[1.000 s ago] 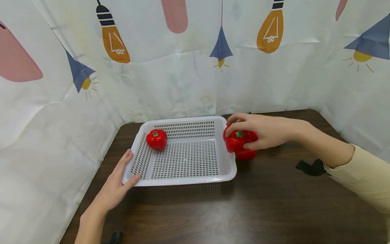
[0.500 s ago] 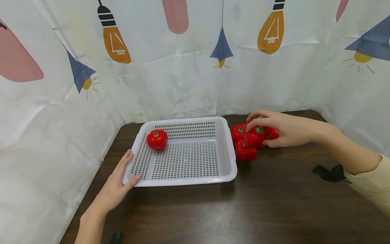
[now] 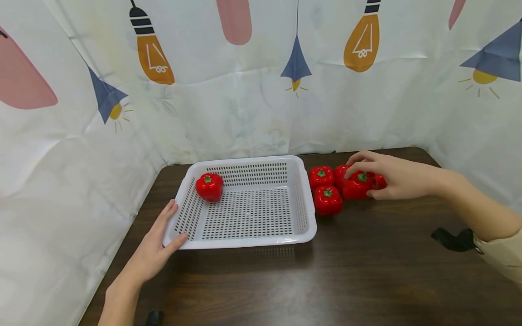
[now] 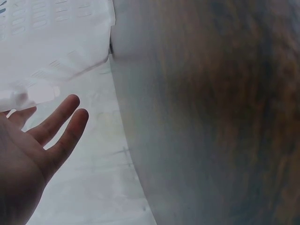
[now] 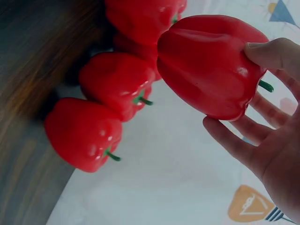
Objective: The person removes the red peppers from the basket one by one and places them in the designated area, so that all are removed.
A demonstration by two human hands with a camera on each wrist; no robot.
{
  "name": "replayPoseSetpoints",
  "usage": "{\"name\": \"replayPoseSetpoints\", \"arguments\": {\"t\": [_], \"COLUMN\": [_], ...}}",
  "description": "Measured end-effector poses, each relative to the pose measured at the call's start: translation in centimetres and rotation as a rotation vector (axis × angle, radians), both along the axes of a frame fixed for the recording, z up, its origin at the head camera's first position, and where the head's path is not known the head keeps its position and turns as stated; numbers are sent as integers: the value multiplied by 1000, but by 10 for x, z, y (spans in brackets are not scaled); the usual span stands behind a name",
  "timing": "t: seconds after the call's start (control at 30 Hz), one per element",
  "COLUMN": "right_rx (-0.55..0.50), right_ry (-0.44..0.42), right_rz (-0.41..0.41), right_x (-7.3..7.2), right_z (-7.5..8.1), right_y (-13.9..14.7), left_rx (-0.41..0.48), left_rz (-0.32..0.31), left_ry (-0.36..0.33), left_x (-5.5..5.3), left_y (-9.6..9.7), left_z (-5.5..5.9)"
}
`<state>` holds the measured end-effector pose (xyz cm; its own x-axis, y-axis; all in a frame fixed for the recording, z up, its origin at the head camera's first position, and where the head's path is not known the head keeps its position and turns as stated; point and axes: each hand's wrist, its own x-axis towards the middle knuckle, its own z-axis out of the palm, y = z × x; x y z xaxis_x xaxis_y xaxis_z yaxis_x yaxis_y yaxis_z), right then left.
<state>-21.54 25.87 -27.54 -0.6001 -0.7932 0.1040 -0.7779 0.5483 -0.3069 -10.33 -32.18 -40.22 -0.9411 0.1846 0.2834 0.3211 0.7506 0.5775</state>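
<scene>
My right hand (image 3: 393,175) grips a red bell pepper (image 3: 356,188) with a green stem, to the right of the white basket (image 3: 302,237). In the right wrist view, thumb and fingertips hold this pepper (image 5: 211,65) above the others. Several more red peppers stand grouped on the table, including one at the front (image 3: 328,201) and one behind it (image 3: 321,177); the hand and held pepper partly hide others. One pepper (image 3: 210,187) lies inside the basket at its left. My left hand (image 3: 152,246) rests on the basket's left front corner, its fingers fairly straight (image 4: 54,124).
The perforated basket stands on a dark brown wooden table (image 3: 261,285). A white curtain (image 3: 228,113) printed with lamps and bulbs hangs behind and beside the table. A black strap (image 3: 452,240) is near the right sleeve (image 3: 501,256).
My right hand has moved right with the bell pepper, from the basket's right rim to over the far side of the pepper group. My left hand and the basket have stayed put.
</scene>
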Motion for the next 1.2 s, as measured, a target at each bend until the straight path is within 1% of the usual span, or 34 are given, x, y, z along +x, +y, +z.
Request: {"name": "replayPoseSetpoints", "arguments": {"t": [0.1,0.27,0.43,0.57,0.73,0.9,1.07,1.2], "right_rx": [8,9,1,1,-24,-37,-55,-67], "right_ry": [-17,-85,-177,-222,-232,-229,-216,-199], "right_rz": [-21,-43,-42,-34,-20,-18,-1,-2], "right_x": [0,-2,-6,-10,-14,-16,-19,-19], "right_z": [-5,-15,-29,-42,-58,-71,-81,-84], "right_y": [4,8,12,18,23,25,24,24], "left_rx": [2,4,6,6,6,5,3,-1], "left_rz": [-4,-1,0,1,-2,-5,1,5], "left_ry": [3,6,7,1,5,14,7,1], "left_x": [0,0,0,0,1,0,0,1], "left_y": [0,1,1,1,1,1,1,2], "left_z": [0,0,1,1,1,0,0,0]}}
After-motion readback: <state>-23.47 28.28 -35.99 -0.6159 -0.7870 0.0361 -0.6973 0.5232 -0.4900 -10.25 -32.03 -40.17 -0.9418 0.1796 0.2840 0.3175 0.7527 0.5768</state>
